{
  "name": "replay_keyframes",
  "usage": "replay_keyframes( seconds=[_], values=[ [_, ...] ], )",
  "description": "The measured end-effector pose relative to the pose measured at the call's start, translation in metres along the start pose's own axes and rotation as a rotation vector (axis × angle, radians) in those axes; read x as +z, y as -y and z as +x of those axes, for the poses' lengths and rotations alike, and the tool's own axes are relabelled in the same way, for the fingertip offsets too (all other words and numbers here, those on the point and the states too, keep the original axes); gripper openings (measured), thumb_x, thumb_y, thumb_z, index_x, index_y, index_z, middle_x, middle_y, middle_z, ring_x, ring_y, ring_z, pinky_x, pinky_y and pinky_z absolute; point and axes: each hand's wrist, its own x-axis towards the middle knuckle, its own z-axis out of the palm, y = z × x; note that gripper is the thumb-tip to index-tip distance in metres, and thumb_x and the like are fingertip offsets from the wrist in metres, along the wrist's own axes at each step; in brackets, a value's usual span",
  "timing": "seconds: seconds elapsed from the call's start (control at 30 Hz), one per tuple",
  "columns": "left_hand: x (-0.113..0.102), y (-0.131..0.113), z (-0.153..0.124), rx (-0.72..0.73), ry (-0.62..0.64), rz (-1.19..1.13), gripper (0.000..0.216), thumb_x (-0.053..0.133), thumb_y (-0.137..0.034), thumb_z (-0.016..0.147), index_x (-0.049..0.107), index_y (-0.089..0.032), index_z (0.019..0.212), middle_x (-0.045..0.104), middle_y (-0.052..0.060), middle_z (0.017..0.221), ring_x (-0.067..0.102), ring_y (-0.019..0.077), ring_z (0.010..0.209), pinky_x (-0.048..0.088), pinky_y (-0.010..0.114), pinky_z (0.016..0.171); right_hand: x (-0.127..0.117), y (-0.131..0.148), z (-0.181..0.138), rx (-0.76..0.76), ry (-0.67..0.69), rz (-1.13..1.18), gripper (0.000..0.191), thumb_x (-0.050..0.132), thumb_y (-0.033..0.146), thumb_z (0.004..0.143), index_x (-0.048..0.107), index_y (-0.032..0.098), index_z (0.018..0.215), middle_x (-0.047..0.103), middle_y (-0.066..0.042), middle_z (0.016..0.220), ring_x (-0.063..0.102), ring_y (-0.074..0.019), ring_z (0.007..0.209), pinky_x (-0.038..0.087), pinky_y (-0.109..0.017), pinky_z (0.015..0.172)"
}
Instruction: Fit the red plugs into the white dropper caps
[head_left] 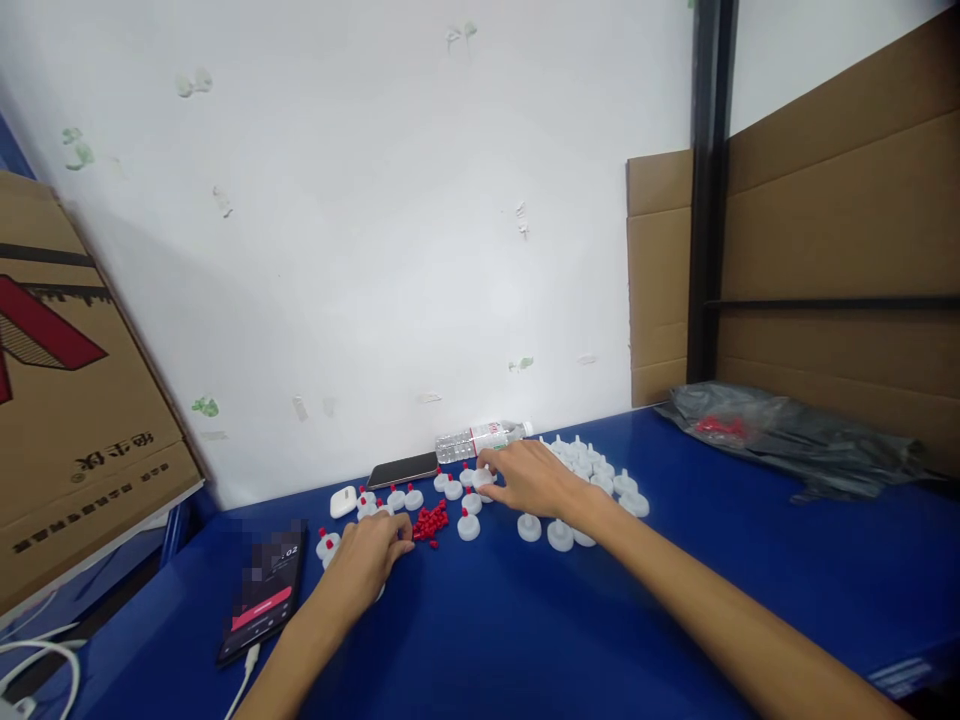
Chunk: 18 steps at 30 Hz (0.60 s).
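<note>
My right hand (pixel 532 478) reaches over the middle of the blue table, with thumb and fingers closed around a white nozzle cap (pixel 484 478). My left hand (pixel 369 552) is at the left edge of a pile of small red tips (pixel 430 520). Its fingers are curled together, and what they hold, if anything, is hidden. White caps with red tips, such as this one (pixel 469 525), stand around the pile and partly behind my left hand. To the right, beneath and beyond my right forearm, are several white nozzle caps without red tips (pixel 560 535).
Along the wall lie a water bottle (pixel 480 440) and a dark phone (pixel 403 470), near a white earbud case (pixel 343 501). Another phone (pixel 266 590) with a charging cable lies left. A grey plastic bag (pixel 795 440) rests at right. Cardboard (pixel 90 400) stands at the left edge.
</note>
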Motion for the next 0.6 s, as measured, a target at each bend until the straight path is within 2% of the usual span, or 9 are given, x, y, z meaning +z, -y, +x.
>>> replay_keyframes(
  seconds=[0.17,0.47,0.6],
  values=[
    [0.0001,0.0010,0.0018,-0.024,0.010,0.016,0.013,0.056,-0.027,0.091,0.068,-0.023,0.092,0.071,0.005,0.091,0.065,0.0219,0.087,0.037,0.028,0.071,0.0007,0.0022,-0.0008,-0.022,-0.016,0.032,0.035,0.058,0.049,0.092,0.065,0.021,0.113,0.074,-0.008,0.090,0.068,-0.0241,0.080,0.039,-0.028,0.063],
    [-0.0010,0.0012,-0.0008,0.023,-0.024,0.008,0.015,0.055,-0.025,0.093,0.068,-0.021,0.088,0.072,0.006,0.092,0.066,0.0212,0.085,0.039,0.027,0.070,0.0023,0.0045,-0.0020,-0.063,-0.032,0.024,0.038,0.056,0.051,0.093,0.067,0.020,0.111,0.072,-0.006,0.078,0.067,-0.0228,0.071,0.036,-0.027,0.058],
    [-0.0038,-0.0010,-0.0007,0.047,-0.021,0.048,0.015,0.053,-0.024,0.093,0.068,-0.021,0.088,0.071,0.006,0.093,0.065,0.0209,0.084,0.039,0.028,0.072,0.0021,0.0054,-0.0021,-0.058,-0.025,0.031,0.039,0.057,0.051,0.093,0.065,0.020,0.116,0.073,-0.008,0.083,0.068,-0.0247,0.078,0.039,-0.028,0.063]
  ],
)
